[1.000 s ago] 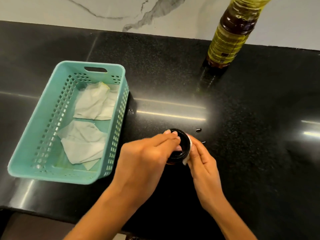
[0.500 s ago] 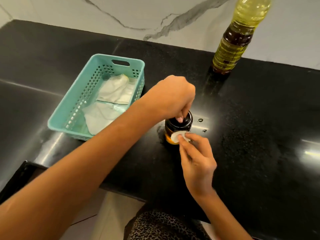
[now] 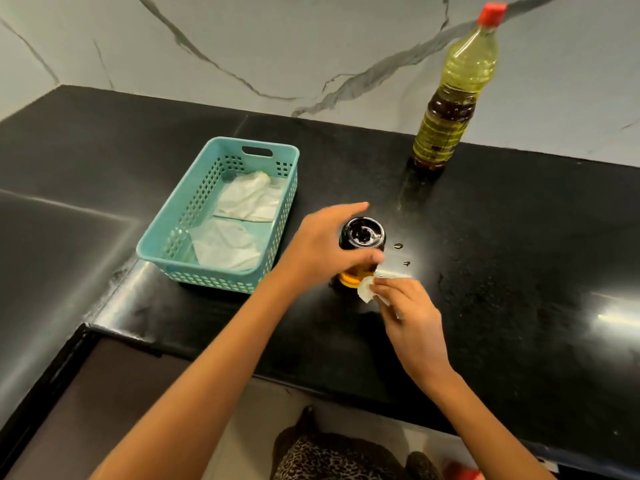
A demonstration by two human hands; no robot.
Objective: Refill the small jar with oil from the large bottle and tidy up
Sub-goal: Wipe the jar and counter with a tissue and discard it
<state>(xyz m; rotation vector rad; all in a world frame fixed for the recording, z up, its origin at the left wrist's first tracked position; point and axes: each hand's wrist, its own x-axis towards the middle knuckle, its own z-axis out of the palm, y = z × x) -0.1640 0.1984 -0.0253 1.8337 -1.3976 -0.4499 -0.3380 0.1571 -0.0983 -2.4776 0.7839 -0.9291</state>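
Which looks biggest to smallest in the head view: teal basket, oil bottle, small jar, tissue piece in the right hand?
1. Teal basket
2. Oil bottle, though it stands farther back, so this ranking is unsure
3. Small jar
4. Tissue piece

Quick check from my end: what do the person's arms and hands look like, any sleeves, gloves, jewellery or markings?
Both forearms are bare right up to the frame edge, no sleeves showing. The left hand and right hand have no gloves, and no rings, watch or bracelets are visible. Nails look short and unpainted. No markings show on either arm.
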